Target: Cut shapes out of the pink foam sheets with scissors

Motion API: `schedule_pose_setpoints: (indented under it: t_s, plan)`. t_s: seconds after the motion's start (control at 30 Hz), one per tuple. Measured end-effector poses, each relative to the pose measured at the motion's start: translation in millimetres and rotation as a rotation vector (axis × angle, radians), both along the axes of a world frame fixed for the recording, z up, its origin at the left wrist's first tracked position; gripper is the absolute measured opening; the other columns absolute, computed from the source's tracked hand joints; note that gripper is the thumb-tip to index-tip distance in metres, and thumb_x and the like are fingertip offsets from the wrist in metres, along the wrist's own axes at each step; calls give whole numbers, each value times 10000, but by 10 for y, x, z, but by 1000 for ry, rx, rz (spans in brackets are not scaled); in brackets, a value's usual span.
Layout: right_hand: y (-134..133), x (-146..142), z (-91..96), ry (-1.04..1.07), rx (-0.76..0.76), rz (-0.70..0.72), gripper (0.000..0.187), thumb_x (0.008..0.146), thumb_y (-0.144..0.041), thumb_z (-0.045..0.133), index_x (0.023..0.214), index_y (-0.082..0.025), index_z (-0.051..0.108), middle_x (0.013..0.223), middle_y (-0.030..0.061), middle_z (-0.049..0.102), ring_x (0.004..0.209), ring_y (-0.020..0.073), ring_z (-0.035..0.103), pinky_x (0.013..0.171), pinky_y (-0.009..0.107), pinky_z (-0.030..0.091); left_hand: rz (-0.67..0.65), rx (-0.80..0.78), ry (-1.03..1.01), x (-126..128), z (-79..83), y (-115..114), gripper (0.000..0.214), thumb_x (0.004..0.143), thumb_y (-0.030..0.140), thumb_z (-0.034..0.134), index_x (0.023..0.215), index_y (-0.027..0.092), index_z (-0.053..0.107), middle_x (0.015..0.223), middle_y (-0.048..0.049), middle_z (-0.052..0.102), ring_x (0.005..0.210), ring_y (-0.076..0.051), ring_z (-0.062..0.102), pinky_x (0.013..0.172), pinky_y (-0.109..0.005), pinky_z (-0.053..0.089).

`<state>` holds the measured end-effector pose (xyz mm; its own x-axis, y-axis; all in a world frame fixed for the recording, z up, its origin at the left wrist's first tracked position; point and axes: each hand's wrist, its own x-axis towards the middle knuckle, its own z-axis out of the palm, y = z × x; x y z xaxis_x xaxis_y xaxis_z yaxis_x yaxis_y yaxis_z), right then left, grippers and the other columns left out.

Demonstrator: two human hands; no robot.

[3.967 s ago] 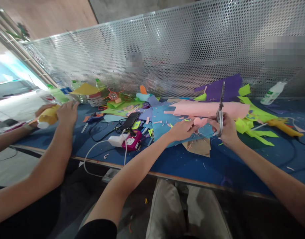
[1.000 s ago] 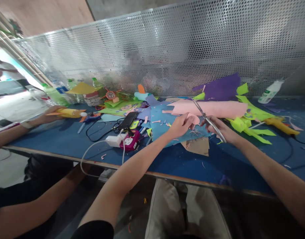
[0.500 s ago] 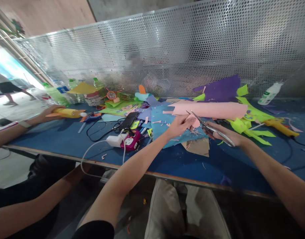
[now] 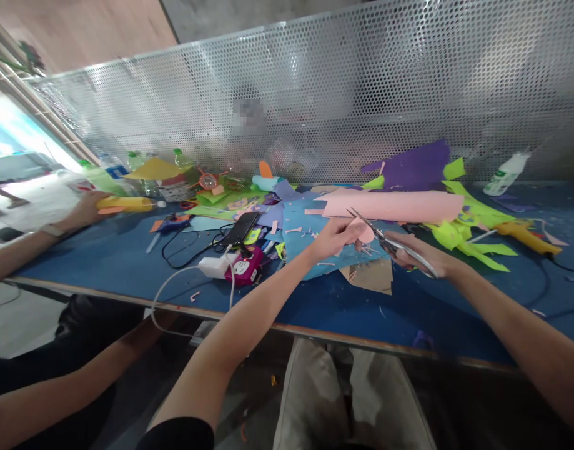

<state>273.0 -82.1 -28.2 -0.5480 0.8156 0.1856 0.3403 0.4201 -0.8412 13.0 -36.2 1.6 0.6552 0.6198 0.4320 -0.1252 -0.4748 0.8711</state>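
My left hand (image 4: 336,237) pinches a small rounded piece of pink paper (image 4: 365,234). My right hand (image 4: 413,251) is closed around the handles of a pair of scissors (image 4: 379,236), whose parted blades point up and left across the pink piece. Behind both hands lies a long pink paper roll (image 4: 399,206). Beneath them are a blue sheet (image 4: 298,247) with pink snippets scattered on it and a piece of brown cardboard (image 4: 373,278).
A magenta power adapter (image 4: 243,267) with a white plug and cables sits left. A glue gun (image 4: 525,237) and a white bottle (image 4: 506,174) are at right. A co-worker's hand (image 4: 85,211) holds a yellow bottle-shaped object (image 4: 127,204). A perforated metal screen (image 4: 315,94) stands behind.
The co-worker's hand has shifted the yellow object slightly left and up. My hands and the scissors stay almost in place, with the blades still at the pink paper.
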Motion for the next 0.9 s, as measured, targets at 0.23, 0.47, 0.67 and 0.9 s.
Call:
schedule_pose_setpoints:
  t_s: [0.23,0.47,0.67,0.9]
  plan:
    - [58,70,48,-81,57,-46,417,830,-625,634,819,-225,518,646,-57,433,478,92,372,416,219,308,-20,3,7,-1,2,-8,491,997,511,563,663,154,517,540,54,387,576,-120,628,565,-239,394]
    - [65,84,9,-30,-36,-43,436,806,-648,650,854,-224,560,629,-47,496,409,103,448,393,247,409,-19,-3,35,-1,10,3,491,979,579,554,758,142,588,548,57,373,593,-123,614,569,-238,403]
    - [37,31,56,-93,54,61,496,838,-729,538,966,-251,567,783,11,551,571,171,550,513,306,517,-27,-8,62,-8,29,-6,533,965,566,575,626,172,455,554,36,428,600,-110,590,623,-242,442]
    - [4,-4,47,-152,152,11,496,857,-736,494,977,-263,585,734,14,573,509,164,508,472,297,436,-49,-20,143,-33,64,-45,551,965,588,555,625,155,516,590,-21,570,614,-102,565,601,-220,427]
